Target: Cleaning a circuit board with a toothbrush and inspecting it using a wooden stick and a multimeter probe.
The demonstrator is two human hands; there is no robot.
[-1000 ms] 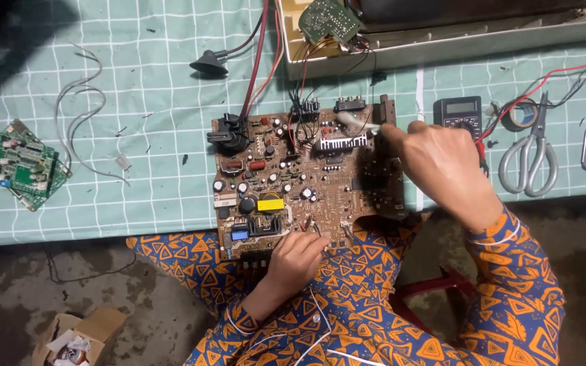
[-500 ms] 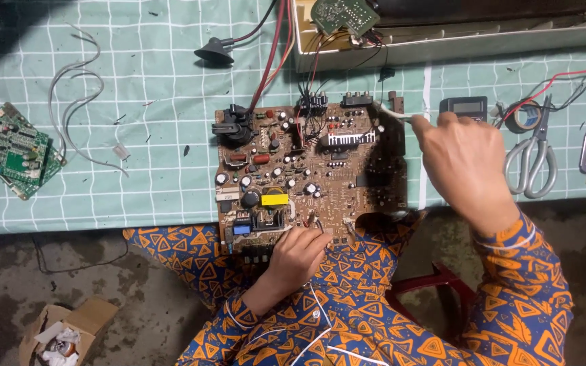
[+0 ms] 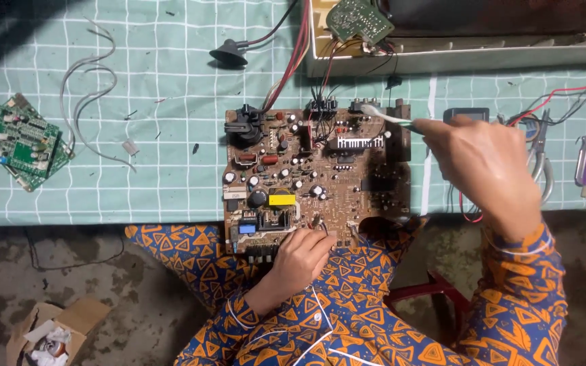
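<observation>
Head view: brown component-studded circuit board (image 3: 317,179), gridded mat (image 3: 137,135).

A large brown rectangular circuit board (image 3: 317,176), crowded with capacitors and a yellow block, lies flat over the table's near edge, a slim white-tipped tool (image 3: 382,115) angled above its far corner.

The brush (image 3: 382,114) handle is hidden inside the right hand (image 3: 486,166). The board's (image 3: 317,173) near edge is covered by the left hand (image 3: 301,254). The casing (image 3: 442,54) is cut off at the far edge.
</observation>
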